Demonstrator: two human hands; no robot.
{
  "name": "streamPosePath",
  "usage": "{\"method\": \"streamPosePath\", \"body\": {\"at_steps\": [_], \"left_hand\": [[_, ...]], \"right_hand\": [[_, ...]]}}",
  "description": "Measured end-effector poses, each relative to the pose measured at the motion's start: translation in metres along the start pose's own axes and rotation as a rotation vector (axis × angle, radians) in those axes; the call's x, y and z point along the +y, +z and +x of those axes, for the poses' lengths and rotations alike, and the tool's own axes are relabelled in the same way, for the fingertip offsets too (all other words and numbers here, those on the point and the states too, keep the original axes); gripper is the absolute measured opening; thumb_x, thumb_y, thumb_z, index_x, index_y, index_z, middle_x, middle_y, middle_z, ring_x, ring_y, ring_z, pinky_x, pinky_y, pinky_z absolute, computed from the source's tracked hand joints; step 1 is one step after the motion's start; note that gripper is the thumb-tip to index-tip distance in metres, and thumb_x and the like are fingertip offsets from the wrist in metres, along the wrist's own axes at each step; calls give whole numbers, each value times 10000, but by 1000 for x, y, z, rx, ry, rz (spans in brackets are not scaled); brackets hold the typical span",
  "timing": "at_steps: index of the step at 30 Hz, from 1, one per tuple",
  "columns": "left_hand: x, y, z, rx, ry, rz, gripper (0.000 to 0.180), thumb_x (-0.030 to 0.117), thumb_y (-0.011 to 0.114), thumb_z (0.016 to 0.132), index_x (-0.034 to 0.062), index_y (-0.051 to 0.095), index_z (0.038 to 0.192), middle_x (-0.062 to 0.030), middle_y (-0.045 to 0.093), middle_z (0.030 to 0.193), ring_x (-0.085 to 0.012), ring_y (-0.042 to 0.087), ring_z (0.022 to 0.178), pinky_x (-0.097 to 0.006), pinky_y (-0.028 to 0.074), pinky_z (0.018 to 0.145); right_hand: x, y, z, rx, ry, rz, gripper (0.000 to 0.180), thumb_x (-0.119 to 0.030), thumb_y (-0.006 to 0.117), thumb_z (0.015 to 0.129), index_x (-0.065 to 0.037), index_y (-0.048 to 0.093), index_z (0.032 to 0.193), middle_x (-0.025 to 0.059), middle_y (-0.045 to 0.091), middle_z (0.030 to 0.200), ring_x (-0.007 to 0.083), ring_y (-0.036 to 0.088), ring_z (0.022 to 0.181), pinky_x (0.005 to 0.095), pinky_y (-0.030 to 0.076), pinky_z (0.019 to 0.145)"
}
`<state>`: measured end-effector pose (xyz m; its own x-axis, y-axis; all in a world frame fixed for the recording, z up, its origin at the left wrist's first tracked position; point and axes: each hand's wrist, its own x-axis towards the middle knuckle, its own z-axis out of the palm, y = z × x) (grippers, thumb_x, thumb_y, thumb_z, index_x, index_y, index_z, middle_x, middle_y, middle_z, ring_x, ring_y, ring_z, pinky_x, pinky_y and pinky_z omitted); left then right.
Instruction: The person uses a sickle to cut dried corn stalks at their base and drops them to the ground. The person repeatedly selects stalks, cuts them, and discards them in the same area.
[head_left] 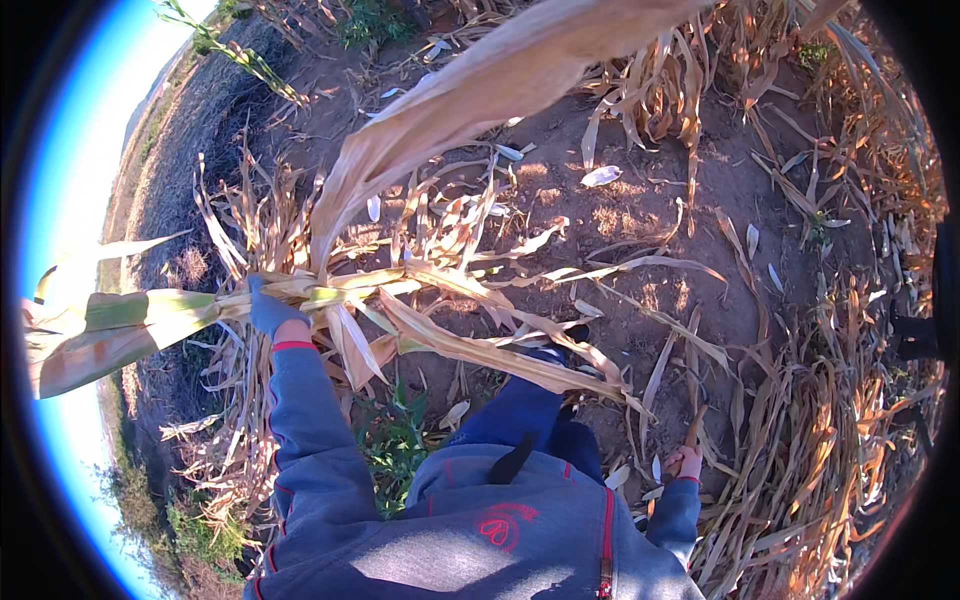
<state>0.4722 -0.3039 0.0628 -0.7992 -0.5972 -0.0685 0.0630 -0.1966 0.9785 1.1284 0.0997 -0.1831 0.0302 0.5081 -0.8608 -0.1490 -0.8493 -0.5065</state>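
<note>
My left hand (pixel 268 306), in a grey-blue glove, is closed round a bundle of dry corn stalks (pixel 385 280) at the left. The stalks lie across my front, tan with some pale green, and long dry leaves hang from them. One broad dry leaf (pixel 450 105) rises close to the camera and crosses the upper view. At the lower right, my right hand (pixel 685 462) is bare and closed on a wooden-handled tool (pixel 695 428). The handle points away from me; its far end is hard to make out among the leaves.
Brown soil (pixel 640 225) with scattered pale husks (pixel 601 176) lies ahead. A thick heap of dry corn stalks (pixel 800 470) runs along the right. More standing dry corn (pixel 660 90) is at the far side, and a green weed (pixel 395 440) grows near my left leg.
</note>
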Motion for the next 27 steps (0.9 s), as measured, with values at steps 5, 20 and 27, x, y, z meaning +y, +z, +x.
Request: {"method": "streamPosePath", "body": {"at_steps": [5,20,27], "left_hand": [[31,-155,84,41,10,20,327,331,474,852,43,582,961,-130,608,909,-308,608,808,-423,511,747],[201,-305,194,86,475,148,306,244,653,749,46,588,973,-120,627,1035,-248,607,940,-345,492,799],[149,-328,316,717,-66,394,711,585,507,774,109,400,1292,-82,425,1328,-261,421,1195,-432,338,961]], "right_hand": [[17,-37,-30,-14,-61,-75,532,5,462,755,-196,316,1226,35,434,673,128,436,504,287,394,420],[-28,169,-83,39,-420,-351,792,30,467,725,-176,163,1427,53,451,579,149,423,403,284,372,333],[3,323,-115,-107,-510,-392,743,56,451,732,-205,251,1398,43,475,663,115,436,429,267,392,358]]}}
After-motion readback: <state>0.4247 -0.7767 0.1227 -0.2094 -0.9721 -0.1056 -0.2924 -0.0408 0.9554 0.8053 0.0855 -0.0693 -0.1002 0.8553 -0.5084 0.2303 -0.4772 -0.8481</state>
